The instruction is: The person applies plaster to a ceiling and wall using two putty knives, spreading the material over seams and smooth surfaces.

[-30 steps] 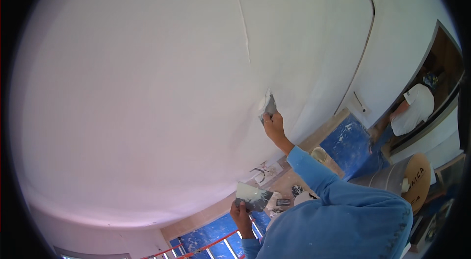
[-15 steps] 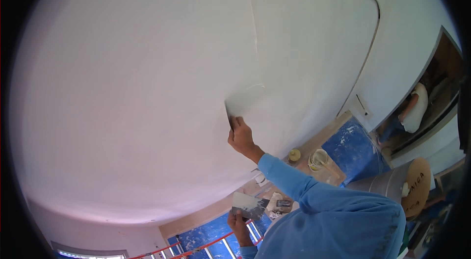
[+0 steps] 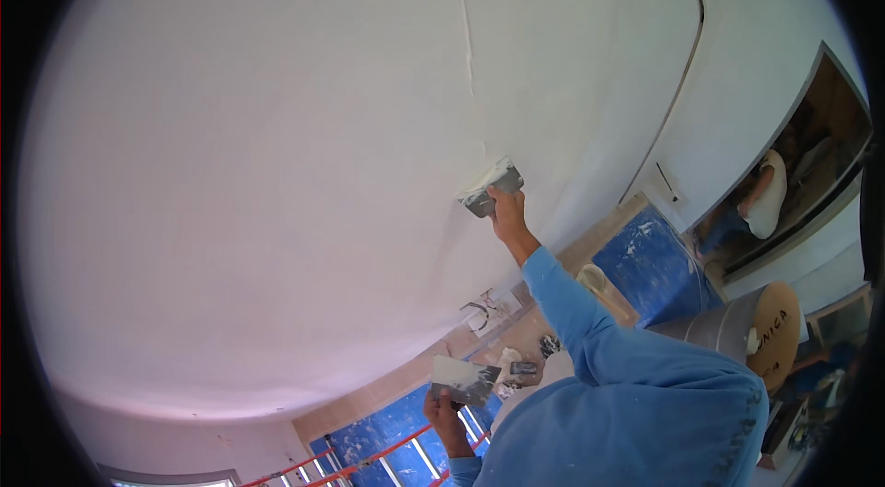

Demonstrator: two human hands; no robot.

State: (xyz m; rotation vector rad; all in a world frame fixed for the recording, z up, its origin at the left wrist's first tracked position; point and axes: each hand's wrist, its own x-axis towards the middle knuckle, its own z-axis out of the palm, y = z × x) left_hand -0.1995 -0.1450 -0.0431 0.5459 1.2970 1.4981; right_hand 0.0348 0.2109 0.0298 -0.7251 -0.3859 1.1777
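My right hand (image 3: 509, 219) grips a wide metal putty knife (image 3: 490, 187) with white compound on its blade, raised at the white wall (image 3: 249, 164), just below a thin vertical bead of compound (image 3: 466, 30). Lower, my left hand (image 3: 445, 415) holds a second wide blade (image 3: 466, 379) flat, with whitish compound on it, away from the wall. Both my arms come out of blue sleeves.
A red-railed ladder (image 3: 383, 457) lies low over blue floor covering (image 3: 645, 256). Below the wall are a bucket (image 3: 593, 279), wall wiring (image 3: 479, 316) and small tools. A large cylinder (image 3: 696, 328) stands at right. A person in white (image 3: 765, 196) works in a doorway (image 3: 820, 81).
My right hand and blade first moved left with the blade turned against the wall, then back right and up, compound now showing on the blade. My left hand stayed low.
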